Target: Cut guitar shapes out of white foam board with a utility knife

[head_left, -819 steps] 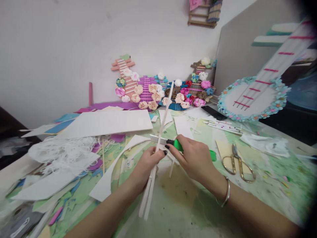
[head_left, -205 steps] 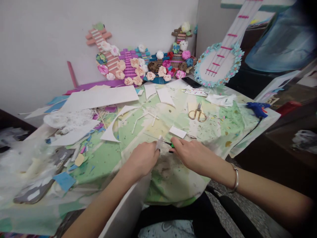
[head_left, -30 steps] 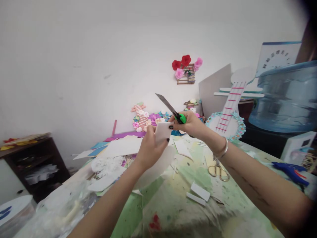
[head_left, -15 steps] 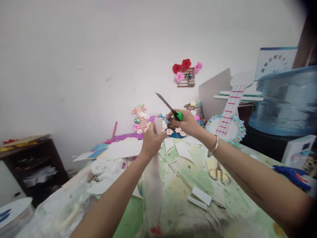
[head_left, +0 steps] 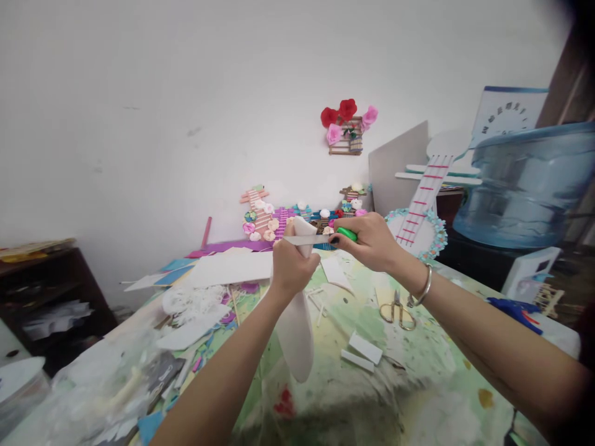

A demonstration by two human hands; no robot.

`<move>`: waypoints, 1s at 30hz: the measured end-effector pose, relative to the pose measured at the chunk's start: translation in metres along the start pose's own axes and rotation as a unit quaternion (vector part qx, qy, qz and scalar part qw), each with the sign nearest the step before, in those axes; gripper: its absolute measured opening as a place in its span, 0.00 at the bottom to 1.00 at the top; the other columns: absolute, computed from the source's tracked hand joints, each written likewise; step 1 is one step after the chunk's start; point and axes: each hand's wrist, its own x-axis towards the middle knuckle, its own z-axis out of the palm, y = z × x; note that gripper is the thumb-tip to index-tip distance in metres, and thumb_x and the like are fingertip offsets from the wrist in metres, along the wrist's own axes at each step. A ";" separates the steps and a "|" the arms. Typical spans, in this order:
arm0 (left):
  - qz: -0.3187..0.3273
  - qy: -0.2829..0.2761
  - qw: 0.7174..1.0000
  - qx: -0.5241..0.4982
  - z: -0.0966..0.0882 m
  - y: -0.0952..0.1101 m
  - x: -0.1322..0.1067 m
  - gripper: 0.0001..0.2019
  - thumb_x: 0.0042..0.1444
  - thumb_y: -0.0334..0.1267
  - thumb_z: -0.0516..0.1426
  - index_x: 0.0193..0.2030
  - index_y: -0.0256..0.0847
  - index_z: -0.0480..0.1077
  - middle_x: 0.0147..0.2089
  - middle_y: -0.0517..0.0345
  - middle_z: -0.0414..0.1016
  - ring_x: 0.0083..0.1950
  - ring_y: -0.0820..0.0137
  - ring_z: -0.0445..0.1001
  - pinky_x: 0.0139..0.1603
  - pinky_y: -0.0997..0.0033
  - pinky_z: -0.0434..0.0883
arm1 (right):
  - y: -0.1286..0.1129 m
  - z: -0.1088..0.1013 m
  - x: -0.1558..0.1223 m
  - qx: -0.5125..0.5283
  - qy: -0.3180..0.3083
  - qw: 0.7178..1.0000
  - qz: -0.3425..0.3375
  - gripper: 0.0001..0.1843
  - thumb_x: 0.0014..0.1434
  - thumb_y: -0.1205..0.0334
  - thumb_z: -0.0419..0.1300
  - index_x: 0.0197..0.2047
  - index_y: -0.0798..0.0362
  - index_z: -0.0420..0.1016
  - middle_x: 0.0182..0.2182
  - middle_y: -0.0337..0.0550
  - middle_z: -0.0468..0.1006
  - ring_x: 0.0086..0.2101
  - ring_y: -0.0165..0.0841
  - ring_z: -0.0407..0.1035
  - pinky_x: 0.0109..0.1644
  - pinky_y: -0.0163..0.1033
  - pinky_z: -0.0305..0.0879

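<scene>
My left hand (head_left: pixel 292 263) is closed around a long white piece that looks like foam board (head_left: pixel 297 344), held upright over the table. Its top sticks out above my fist, and its wider, rounded lower part hangs below. In my right hand (head_left: pixel 372 238) is a craft knife with a green handle (head_left: pixel 347 235). The long blade lies level across the upper part of the white piece, just above my left thumb. Whether its edge has sunk into the board, I cannot tell.
Gold-handled scissors (head_left: pixel 398 311) and white offcuts (head_left: pixel 365 348) lie on the stained green table cover (head_left: pixel 334 396). Shredded white scraps (head_left: pixel 198 313) pile up on the left. A flower-edged banjo model (head_left: pixel 418 210) leans at the right, near a blue water jug (head_left: pixel 525 186).
The knife has swung from pointing up and left to lying across the white piece. My right hand has moved down and right, and the white piece has turned to show its broad rounded end.
</scene>
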 end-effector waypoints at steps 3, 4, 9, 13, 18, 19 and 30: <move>-0.010 -0.009 1.000 0.011 -0.001 0.001 -0.001 0.13 0.38 0.30 0.54 0.35 0.40 0.61 0.24 0.67 0.59 0.24 0.75 0.56 0.28 0.74 0.56 | -0.001 -0.003 0.000 -0.005 -0.002 1.000 0.011 0.28 0.59 0.41 0.45 0.20 0.55 0.63 0.14 0.35 0.58 0.18 0.24 0.50 0.27 0.34 0.43; -0.014 -0.013 1.000 0.012 -0.001 0.002 -0.001 0.14 0.38 0.30 0.54 0.35 0.40 0.61 0.24 0.67 0.58 0.24 0.75 0.56 0.27 0.74 0.56 | -0.001 -0.004 -0.001 -0.007 -0.004 1.000 0.013 0.28 0.59 0.41 0.45 0.20 0.55 0.64 0.14 0.35 0.58 0.18 0.24 0.50 0.27 0.34 0.43; -0.033 -0.017 0.999 0.021 -0.003 0.004 -0.002 0.15 0.38 0.31 0.55 0.36 0.40 0.60 0.25 0.67 0.59 0.24 0.75 0.56 0.27 0.74 0.56 | -0.003 -0.002 0.000 -0.021 -0.005 0.999 0.028 0.29 0.59 0.40 0.45 0.19 0.55 0.62 0.14 0.35 0.58 0.18 0.24 0.49 0.26 0.34 0.43; -0.033 -0.012 0.999 0.027 -0.004 0.005 -0.002 0.14 0.37 0.30 0.55 0.35 0.41 0.60 0.26 0.66 0.60 0.25 0.75 0.57 0.28 0.74 0.56 | -0.005 0.000 0.001 -0.034 -0.002 0.999 0.038 0.30 0.58 0.39 0.44 0.19 0.55 0.63 0.14 0.35 0.58 0.18 0.24 0.49 0.26 0.34 0.42; -0.022 -0.013 0.999 0.028 -0.003 0.003 -0.002 0.12 0.37 0.30 0.54 0.33 0.41 0.59 0.27 0.65 0.62 0.26 0.74 0.58 0.30 0.74 0.58 | -0.009 0.001 0.001 -0.067 0.006 0.996 0.051 0.32 0.57 0.36 0.43 0.19 0.55 0.64 0.14 0.37 0.60 0.18 0.24 0.50 0.26 0.34 0.41; -0.023 -0.012 0.999 0.029 -0.003 0.003 -0.002 0.12 0.37 0.30 0.54 0.32 0.41 0.59 0.27 0.65 0.62 0.26 0.74 0.59 0.30 0.74 0.59 | -0.011 0.000 0.001 -0.072 0.004 0.996 0.054 0.33 0.57 0.35 0.43 0.19 0.55 0.65 0.14 0.37 0.61 0.18 0.24 0.51 0.26 0.35 0.41; -0.048 -0.026 0.998 0.014 -0.007 0.003 -0.002 0.11 0.36 0.31 0.54 0.25 0.42 0.54 0.25 0.64 0.60 0.31 0.70 0.64 0.32 0.72 0.61 | -0.012 -0.003 0.001 -0.107 -0.006 0.992 0.072 0.35 0.55 0.32 0.41 0.18 0.54 0.62 0.13 0.38 0.60 0.18 0.25 0.48 0.26 0.35 0.40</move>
